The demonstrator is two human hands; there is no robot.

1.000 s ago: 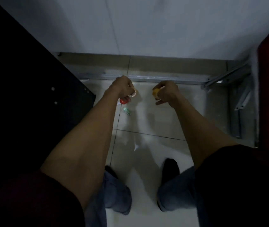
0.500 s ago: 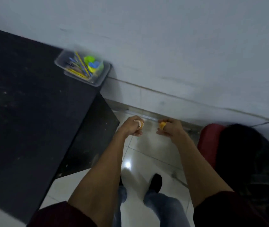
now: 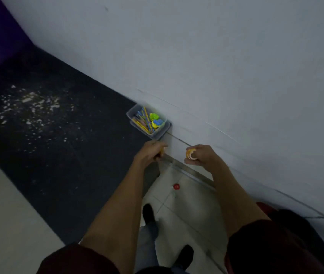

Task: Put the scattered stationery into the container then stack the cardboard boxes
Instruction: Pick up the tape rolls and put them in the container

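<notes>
A clear plastic container sits at the back right corner of the black table, against the wall. It holds coloured pencils and green, blue and yellow pieces. My left hand is curled round a small orange-tinted item just below the container. My right hand pinches a small yellow tape roll to the right of it, off the table's edge. A red round item lies on the floor tiles below my hands, with a small pale piece beside it.
White flecks are scattered over the left of the black table. A grey wall runs behind it, with a metal strip along its foot. My feet stand on the tiled floor; a dark red seat is at the right.
I have stood up from the floor with an item in each hand. Both hands have risen to table height near the container, and the view has swung over the black table.
</notes>
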